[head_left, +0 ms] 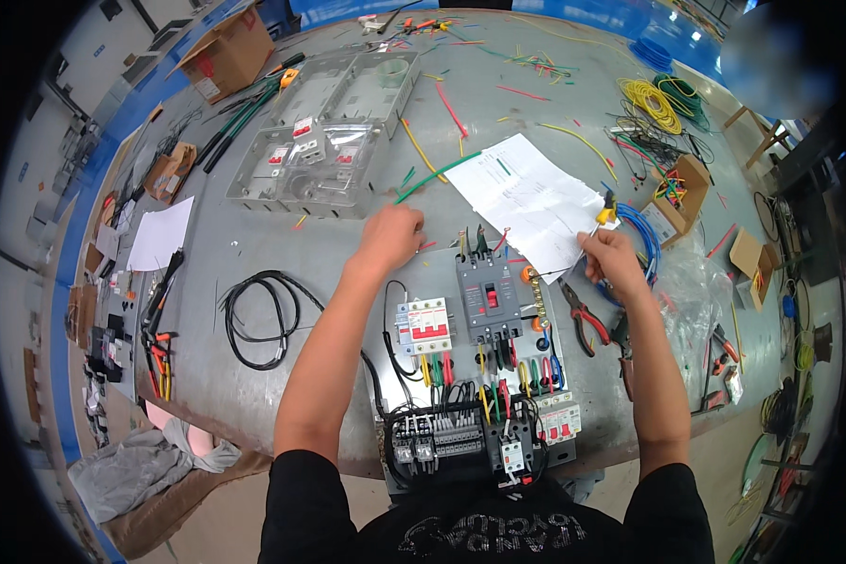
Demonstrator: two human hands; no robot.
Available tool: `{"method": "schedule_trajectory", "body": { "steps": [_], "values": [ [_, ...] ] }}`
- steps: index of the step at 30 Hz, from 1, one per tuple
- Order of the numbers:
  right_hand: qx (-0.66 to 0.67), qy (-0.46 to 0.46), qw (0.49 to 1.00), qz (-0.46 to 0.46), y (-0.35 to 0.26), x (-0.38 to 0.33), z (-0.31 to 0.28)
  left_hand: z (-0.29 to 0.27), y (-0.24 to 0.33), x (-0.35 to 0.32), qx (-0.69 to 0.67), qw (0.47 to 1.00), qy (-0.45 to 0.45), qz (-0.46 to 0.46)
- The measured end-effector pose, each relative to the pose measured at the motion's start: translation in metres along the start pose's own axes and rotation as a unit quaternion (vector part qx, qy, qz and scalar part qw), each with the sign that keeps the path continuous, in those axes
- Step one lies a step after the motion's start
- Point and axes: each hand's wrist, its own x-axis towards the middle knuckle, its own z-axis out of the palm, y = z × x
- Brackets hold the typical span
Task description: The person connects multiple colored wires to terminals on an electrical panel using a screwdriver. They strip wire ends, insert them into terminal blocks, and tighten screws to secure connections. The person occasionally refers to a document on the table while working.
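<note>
My left hand (392,237) is closed near the table surface, fingers curled and partly hidden, just below the end of a green tube (439,177). What it holds, if anything, cannot be made out. My right hand (613,258) pinches the thin shaft of a screwdriver with a yellow and black handle (608,211) over the right edge of the printed paper sheets (526,193). Between my forearms lies a wired electrical panel. It carries a grey moulded-case breaker (489,293), a white breaker with red switches (430,325), a terminal block (459,438) and a contactor (511,455).
Red-handled pliers (587,320) and a blue wire coil (641,235) lie by my right hand. A black cable coil (258,320) is at left. Behind stand clear plastic enclosures (312,164). Cardboard boxes (681,199) and yellow wire (650,105) sit at right.
</note>
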Motion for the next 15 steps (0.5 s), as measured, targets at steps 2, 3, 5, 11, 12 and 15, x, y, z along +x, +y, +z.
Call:
{"method": "schedule_trajectory", "body": {
  "steps": [2, 3, 5, 11, 12, 15],
  "values": [
    [-0.148, -0.003, 0.989, 0.002, 0.002, -0.004, -0.005, 0.001, 0.002, 0.002, -0.004, 1.000, -0.001, -0.022],
    [-0.220, -0.001, 0.975, 0.005, 0.003, -0.007, -0.008, -0.008, 0.015, 0.004, -0.074, 0.997, 0.013, -0.003],
    [-0.374, 0.052, 0.920, -0.108, 0.003, -0.005, -0.003, -0.029, 0.045, 0.008, -0.212, 0.976, 0.042, 0.028],
    [-0.160, -0.067, 0.950, -0.261, -0.038, 0.011, 0.057, -0.028, 0.104, 0.022, -0.118, 0.980, -0.102, 0.123],
    [-0.157, -0.093, 0.948, -0.260, -0.034, 0.019, 0.063, -0.024, 0.110, 0.024, -0.100, 0.984, -0.094, 0.112],
    [-0.146, -0.155, 0.945, -0.247, -0.025, 0.036, 0.080, -0.014, 0.111, 0.027, -0.097, 0.986, -0.098, 0.091]
  ]
}}
